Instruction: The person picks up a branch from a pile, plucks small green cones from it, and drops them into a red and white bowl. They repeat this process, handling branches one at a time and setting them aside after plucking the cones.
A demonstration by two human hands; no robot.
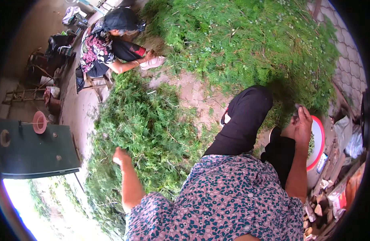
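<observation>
My left hand reaches out to my left into a low heap of feathery green sprigs, its fingers curled into the greens. My right hand is raised over a white basin with a red rim by my right knee, fingers pinched on a small dark bit of plant at the fingertips. Some greens lie in the basin. My black-trousered knee rises between the two hands, with my flower-patterned shirt below it.
A larger mound of greens fills the far side. Another person sits on a wooden stool at the far left, reaching into the greens. A dark green board with a pink spool stands left. Bags and scraps crowd the right.
</observation>
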